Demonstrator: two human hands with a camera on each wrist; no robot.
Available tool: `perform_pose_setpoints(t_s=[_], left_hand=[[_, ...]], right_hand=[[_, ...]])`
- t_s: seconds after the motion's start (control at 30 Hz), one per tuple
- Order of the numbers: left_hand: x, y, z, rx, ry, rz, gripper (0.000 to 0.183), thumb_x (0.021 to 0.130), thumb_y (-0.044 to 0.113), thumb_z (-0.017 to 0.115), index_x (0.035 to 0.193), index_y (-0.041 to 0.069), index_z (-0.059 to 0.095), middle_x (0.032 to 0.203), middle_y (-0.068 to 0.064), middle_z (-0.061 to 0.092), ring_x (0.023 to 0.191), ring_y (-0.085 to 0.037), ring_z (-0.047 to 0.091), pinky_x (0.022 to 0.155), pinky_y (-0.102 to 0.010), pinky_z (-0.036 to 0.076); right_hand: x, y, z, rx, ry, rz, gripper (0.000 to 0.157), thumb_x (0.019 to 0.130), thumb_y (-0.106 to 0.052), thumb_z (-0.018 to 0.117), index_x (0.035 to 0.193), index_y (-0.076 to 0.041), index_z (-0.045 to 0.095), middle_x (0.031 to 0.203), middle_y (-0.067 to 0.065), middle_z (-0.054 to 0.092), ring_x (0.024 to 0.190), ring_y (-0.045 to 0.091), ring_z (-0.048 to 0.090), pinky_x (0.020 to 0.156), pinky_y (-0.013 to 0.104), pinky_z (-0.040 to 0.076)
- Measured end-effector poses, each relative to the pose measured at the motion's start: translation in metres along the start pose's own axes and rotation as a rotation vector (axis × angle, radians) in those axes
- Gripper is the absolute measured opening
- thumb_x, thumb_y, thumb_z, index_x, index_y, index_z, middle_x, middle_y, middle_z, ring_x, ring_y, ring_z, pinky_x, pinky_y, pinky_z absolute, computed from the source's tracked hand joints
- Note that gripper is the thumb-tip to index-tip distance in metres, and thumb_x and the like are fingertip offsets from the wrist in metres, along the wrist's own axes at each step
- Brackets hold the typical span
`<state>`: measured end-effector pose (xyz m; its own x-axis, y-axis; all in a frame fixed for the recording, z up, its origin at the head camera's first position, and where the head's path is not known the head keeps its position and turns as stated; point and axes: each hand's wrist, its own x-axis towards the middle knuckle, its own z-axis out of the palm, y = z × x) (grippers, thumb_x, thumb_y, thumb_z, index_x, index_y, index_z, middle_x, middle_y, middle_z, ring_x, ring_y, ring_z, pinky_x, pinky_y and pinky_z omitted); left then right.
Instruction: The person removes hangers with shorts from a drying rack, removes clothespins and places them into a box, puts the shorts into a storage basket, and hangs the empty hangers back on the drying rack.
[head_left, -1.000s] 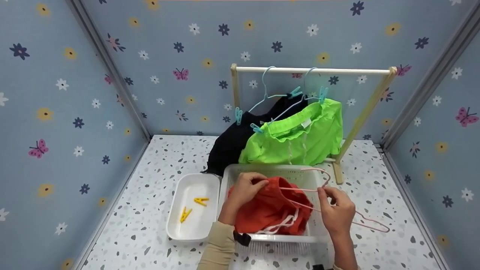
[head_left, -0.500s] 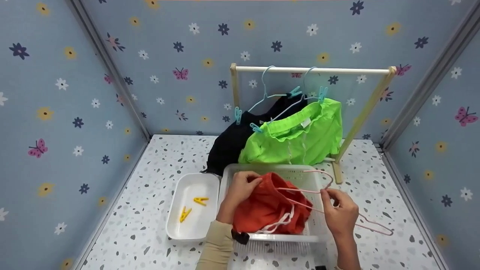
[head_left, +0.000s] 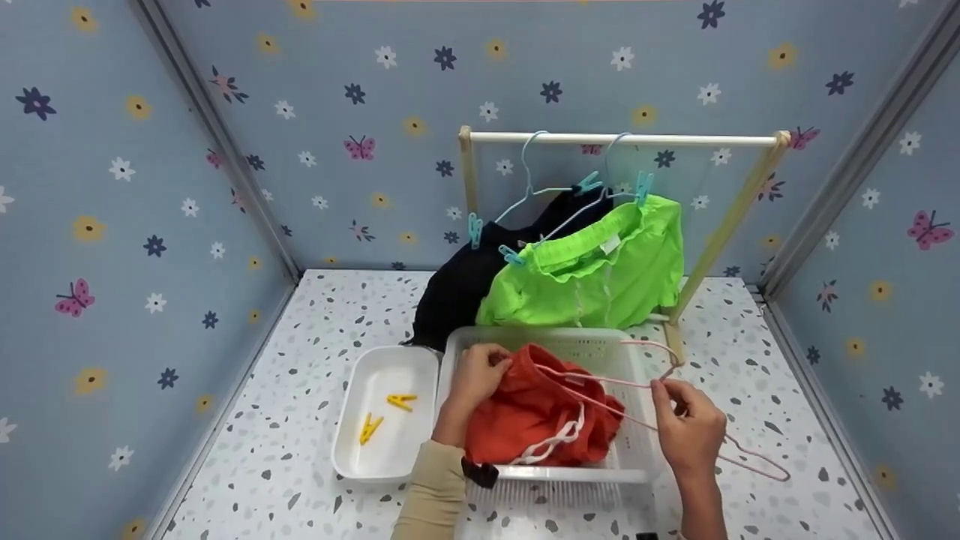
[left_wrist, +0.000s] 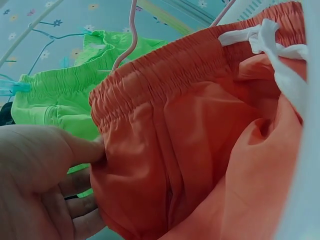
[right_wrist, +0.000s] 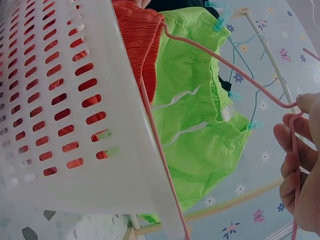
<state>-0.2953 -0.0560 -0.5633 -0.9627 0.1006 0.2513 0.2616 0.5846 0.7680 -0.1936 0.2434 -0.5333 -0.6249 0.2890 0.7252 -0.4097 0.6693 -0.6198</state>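
A white desk (head_left: 255, 442) speckled with grey chips fills a booth whose blue walls (head_left: 405, 82) carry flowers and butterflies. At the far side, right of centre, stands a rack (head_left: 705, 140) with a white bar; black clothing (head_left: 450, 292) and bright green shorts (head_left: 645, 255) hang from it on blue hangers (head_left: 527, 171), with blue pegs (head_left: 643, 187). On the near side, a white basket (head_left: 562, 475) stands in front of the green shorts, and a white tray (head_left: 397, 450) with two yellow pegs (head_left: 370, 430) sits just left of it.

The red shorts (head_left: 514, 424) lie in the basket between the two hands, waistband raised toward the far side, a white drawstring (left_wrist: 269, 37) trailing from it. The left hand (head_left: 478, 375) pinches the waistband's left end. The right hand (head_left: 688, 427) grips a pink hanger (head_left: 615, 381) below its hook, right of the shorts; the hanger's left end reaches into the waist opening, while its right end extends past the basket.
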Motion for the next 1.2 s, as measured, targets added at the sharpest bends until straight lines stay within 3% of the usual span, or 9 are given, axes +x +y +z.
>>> perform_pose_setpoints(t_s=[0.2,0.3,0.67,0.83,1.1,1.2], left_hand=[[-0.002,0.001,-0.005,0.091,-0.009,-0.041,0.015,0.08,-0.003,0.071,0.079,0.012,0.074,0.076,0.002,0.069,0.075,-0.018,0.064,0.068,-0.034,0.051],[-0.004,0.001,-0.006,0.171,-0.046,-0.05,0.023,0.076,-0.006,0.066,0.072,0.014,0.076,0.075,0.003,0.07,0.077,-0.022,0.065,0.069,-0.036,0.051],[-0.013,0.003,-0.006,0.281,-0.342,-0.029,0.031,0.082,-0.001,0.058,0.097,0.015,0.079,0.097,-0.002,0.072,0.088,-0.021,0.064,0.075,-0.036,0.05],[-0.015,0.005,-0.008,0.251,-0.474,-0.026,0.023,0.09,0.005,0.058,0.105,0.009,0.076,0.097,-0.004,0.07,0.082,-0.018,0.058,0.076,-0.034,0.049],[-0.018,0.01,-0.012,0.2,-0.563,-0.059,0.019,0.095,0.01,0.058,0.106,0.005,0.074,0.085,-0.002,0.067,0.078,-0.015,0.057,0.074,-0.031,0.048],[-0.019,0.013,-0.015,0.199,-0.592,-0.056,0.02,0.096,0.012,0.058,0.107,0.005,0.074,0.088,-0.002,0.069,0.081,-0.015,0.059,0.075,-0.031,0.048]], right_hand=[[0.001,-0.001,-0.003,0.013,-0.007,0.025,0.005,0.085,-0.007,0.074,0.081,-0.006,0.073,0.066,-0.004,0.061,0.054,0.007,0.043,0.051,0.018,0.031],[0.001,-0.001,-0.004,0.012,-0.008,0.03,0.005,0.086,-0.008,0.074,0.081,-0.006,0.073,0.064,-0.004,0.059,0.053,0.008,0.043,0.05,0.018,0.031],[-0.004,-0.001,-0.004,0.009,-0.001,0.005,0.005,0.083,-0.007,0.076,0.079,-0.007,0.073,0.062,-0.005,0.058,0.052,0.006,0.043,0.05,0.017,0.032],[-0.003,-0.002,-0.006,0.008,-0.027,0.029,0.006,0.085,-0.01,0.075,0.08,-0.009,0.073,0.064,-0.006,0.06,0.053,0.006,0.045,0.051,0.017,0.033],[-0.002,-0.007,-0.008,-0.035,-0.094,0.063,0.005,0.087,-0.012,0.074,0.081,-0.011,0.074,0.068,-0.007,0.065,0.055,0.007,0.051,0.052,0.014,0.038],[-0.002,-0.008,-0.01,-0.109,-0.139,0.074,0.007,0.087,-0.016,0.074,0.082,-0.012,0.074,0.07,-0.006,0.066,0.054,0.008,0.053,0.052,0.016,0.04]])
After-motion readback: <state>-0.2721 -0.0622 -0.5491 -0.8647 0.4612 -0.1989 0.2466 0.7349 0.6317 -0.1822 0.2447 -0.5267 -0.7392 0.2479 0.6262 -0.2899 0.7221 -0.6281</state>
